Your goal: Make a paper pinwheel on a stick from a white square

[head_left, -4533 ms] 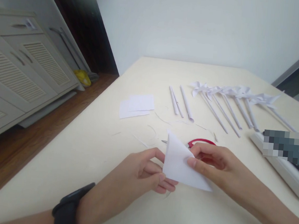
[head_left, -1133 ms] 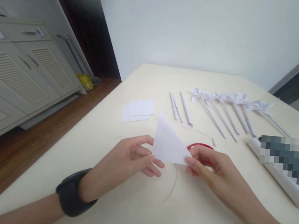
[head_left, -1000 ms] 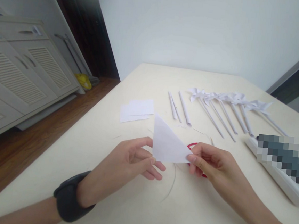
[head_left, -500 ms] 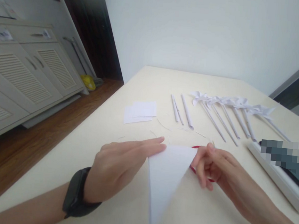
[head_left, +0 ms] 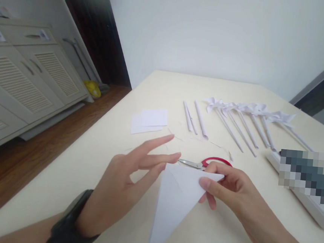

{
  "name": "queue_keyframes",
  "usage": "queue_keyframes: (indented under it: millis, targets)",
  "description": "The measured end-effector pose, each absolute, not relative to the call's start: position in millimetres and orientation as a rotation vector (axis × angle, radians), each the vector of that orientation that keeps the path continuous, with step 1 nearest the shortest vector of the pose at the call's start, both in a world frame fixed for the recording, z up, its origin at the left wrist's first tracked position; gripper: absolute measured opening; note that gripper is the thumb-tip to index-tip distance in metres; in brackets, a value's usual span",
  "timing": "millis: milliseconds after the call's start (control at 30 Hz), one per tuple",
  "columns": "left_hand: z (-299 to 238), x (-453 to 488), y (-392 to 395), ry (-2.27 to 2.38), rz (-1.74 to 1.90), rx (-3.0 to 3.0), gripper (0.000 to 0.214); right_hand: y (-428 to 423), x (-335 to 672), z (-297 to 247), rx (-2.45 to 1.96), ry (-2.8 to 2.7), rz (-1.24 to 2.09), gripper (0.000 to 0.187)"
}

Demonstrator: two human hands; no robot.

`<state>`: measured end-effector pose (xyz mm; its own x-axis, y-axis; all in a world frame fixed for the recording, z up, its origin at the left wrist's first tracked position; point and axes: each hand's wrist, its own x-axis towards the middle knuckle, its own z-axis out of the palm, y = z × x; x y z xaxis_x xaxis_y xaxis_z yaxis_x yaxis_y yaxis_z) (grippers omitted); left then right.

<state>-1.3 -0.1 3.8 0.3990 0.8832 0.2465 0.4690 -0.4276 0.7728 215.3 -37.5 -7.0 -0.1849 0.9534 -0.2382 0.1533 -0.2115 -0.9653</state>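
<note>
A white paper triangle [head_left: 173, 202], folded, points down toward me over the cream table [head_left: 96, 161]. My right hand [head_left: 224, 183] pinches its upper right corner between thumb and fingers. At the paper's upper left edge my left hand [head_left: 128, 179] has its fingers stretched out, the tips touching or just beside the paper. A black watch sits on the left wrist. Red-handled scissors [head_left: 203, 163] lie on the table just behind the paper and my right fingers.
Small white paper sheets [head_left: 149, 120] lie farther back on the left. Rolled paper sticks [head_left: 195, 117] and several paper pinwheels [head_left: 247, 117] lie in a row at the back. A white box [head_left: 300, 186] is at the right. Thin paper scraps are scattered. Cabinets stand left of the table.
The triangle was turned from point-up to point-down and drawn toward me. My left hand let go of its pinch and spread its fingers; my right hand took the upper right corner.
</note>
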Motion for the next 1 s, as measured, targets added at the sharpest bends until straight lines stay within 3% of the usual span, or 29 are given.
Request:
queue_keyframes:
  millis: [100,233,433,700,1000]
  targets:
    - [9.0,4.3,5.3,1.016,0.785,1.482,0.033,-38.1,214.6,-6.7,-1.413,-1.382,1.367,0.022]
    - [10.9,6.8,7.2,0.925,0.694,1.257,0.026,-39.6,213.4,-2.7,-1.481,-1.436,1.292,0.024]
    - [7.9,5.5,3.7,0.981,0.644,1.255,0.011,-42.2,208.7,-5.1,-1.505,-1.495,1.243,0.02]
    - [0.9,0.8,8.4,1.06,0.628,1.471,0.014,-28.6,224.1,-13.0,-1.521,-1.66,1.103,0.019]
    - [7.7,1.5,13.5,1.177,0.552,1.667,0.018,-22.0,228.3,-10.4,-1.549,-1.636,1.214,0.025]
